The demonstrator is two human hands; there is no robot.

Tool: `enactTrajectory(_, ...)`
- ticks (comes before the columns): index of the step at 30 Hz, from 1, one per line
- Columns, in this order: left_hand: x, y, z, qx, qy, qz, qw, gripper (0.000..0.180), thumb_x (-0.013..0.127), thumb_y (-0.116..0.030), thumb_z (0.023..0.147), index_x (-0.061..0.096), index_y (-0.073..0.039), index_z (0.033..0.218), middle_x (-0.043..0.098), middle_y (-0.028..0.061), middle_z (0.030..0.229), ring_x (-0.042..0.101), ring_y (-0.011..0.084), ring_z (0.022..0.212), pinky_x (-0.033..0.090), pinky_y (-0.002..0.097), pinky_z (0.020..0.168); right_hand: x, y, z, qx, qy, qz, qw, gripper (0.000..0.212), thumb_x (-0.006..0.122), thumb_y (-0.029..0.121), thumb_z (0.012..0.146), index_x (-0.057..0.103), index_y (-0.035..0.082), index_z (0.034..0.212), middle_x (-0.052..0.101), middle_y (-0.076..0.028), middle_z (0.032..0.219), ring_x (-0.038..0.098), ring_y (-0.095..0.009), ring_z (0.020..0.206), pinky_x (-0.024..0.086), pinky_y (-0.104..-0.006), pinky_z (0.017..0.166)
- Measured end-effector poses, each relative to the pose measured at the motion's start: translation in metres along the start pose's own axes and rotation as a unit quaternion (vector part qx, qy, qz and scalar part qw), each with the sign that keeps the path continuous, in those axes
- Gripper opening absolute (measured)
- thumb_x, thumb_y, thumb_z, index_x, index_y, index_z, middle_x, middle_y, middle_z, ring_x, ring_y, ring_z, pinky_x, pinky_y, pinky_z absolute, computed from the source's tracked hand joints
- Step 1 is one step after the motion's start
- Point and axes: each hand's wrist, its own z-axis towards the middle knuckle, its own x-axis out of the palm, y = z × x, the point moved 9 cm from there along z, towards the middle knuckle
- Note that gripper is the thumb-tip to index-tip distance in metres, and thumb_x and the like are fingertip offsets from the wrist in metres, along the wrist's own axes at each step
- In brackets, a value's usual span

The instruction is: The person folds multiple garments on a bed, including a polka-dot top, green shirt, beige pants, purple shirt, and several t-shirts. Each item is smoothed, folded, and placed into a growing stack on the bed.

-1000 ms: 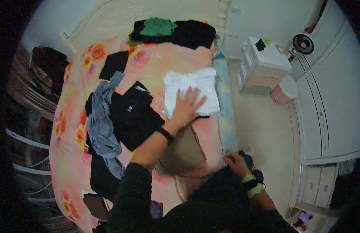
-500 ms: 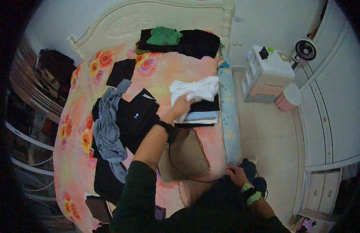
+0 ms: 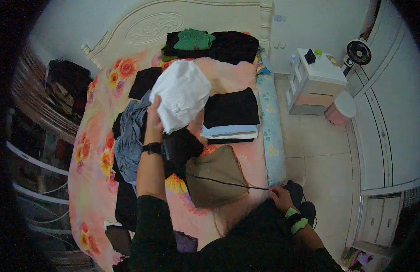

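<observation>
In my left hand [image 3: 154, 115] is a white garment [image 3: 183, 93], bunched and hanging above the bed; its kind is unclear. The fingers close on its left edge. Below it lie a crumpled grey garment [image 3: 128, 140] and black clothes [image 3: 183, 147]. To the right is a neat stack of folded clothes [image 3: 230, 131], topped by a black piece [image 3: 230, 109]. Low at the right, by my leg, my right hand [image 3: 281, 199] has curled fingers. A thin black cable [image 3: 228, 182] runs from my left wrist to these fingers; whether they grip it is unclear.
A brown folded cloth [image 3: 217, 177] lies on the flowered bedspread [image 3: 83, 181] nearest me. More clothes, with a green one [image 3: 194, 40] on top, sit by the headboard [image 3: 151, 27]. Right of the bed stand a white cabinet [image 3: 316, 81], a pink bin [image 3: 340, 109] and a fan [image 3: 358, 52].
My left hand has lifted the white garment off the folded stack and carried it left, uncovering the black piece on top. The cable is now stretched straighter toward my right hand.
</observation>
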Motion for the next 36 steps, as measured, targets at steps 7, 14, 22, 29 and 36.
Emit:
enactTrajectory(7,-0.016,-0.048,-0.09,0.036,-0.021,0.051,0.998,0.052,0.059,-0.035,0.099,0.049,-0.002,0.139,0.061,0.0111,0.131,0.062,0.0271,0.115,0.049,0.044,0.099,-0.001,0.002,-0.003,-0.059,-0.026,-0.044,0.997,0.018,0.062,0.018,0.094,0.066,0.003,0.102,0.062,-0.006,0.077,0.054,-0.015,0.066,0.047,-0.0337,0.063)
enactTrajectory(14,-0.02,-0.002,-0.158,0.017,0.039,0.571,0.82,0.044,0.061,-0.02,0.095,0.052,-0.001,0.133,0.068,0.0087,0.101,0.062,0.0183,0.091,0.051,0.0359,0.083,0.003,-0.002,-0.004,-0.042,-0.016,-0.062,0.997,0.02,0.061,0.02,0.094,0.065,0.001,0.101,0.066,-0.01,0.082,0.061,-0.022,0.071,0.049,-0.0358,0.067)
enactTrajectory(22,0.022,0.241,-0.286,0.16,0.218,0.86,0.432,0.072,0.066,-0.005,0.074,0.051,-0.023,0.142,0.04,0.0094,0.154,0.029,0.0444,0.142,0.029,0.0675,0.107,0.001,0.009,-0.008,-0.038,-0.005,-0.133,0.99,0.02,0.061,0.02,0.094,0.067,0.004,0.104,0.067,-0.015,0.082,0.063,-0.03,0.071,0.051,-0.0399,0.067)
enactTrajectory(29,0.012,0.239,-0.277,0.124,0.201,0.827,0.51,0.084,0.069,-0.002,0.072,0.045,-0.029,0.148,0.035,0.0054,0.158,0.025,0.0422,0.145,0.026,0.0651,0.111,0.002,0.017,-0.013,-0.063,-0.01,-0.136,0.989,0.019,0.063,0.019,0.093,0.067,0.004,0.103,0.069,-0.015,0.089,0.067,-0.03,0.079,0.052,-0.0399,0.072)
enactTrajectory(36,0.02,0.214,-0.288,0.141,0.219,0.813,0.521,0.071,0.064,-0.005,0.079,0.048,-0.024,0.146,0.039,0.0056,0.156,0.026,0.0407,0.145,0.026,0.0639,0.112,0.004,0.003,-0.011,-0.057,-0.01,-0.138,0.989,0.02,0.062,0.02,0.093,0.066,0.005,0.104,0.068,-0.017,0.094,0.066,-0.035,0.082,0.052,-0.0447,0.073)
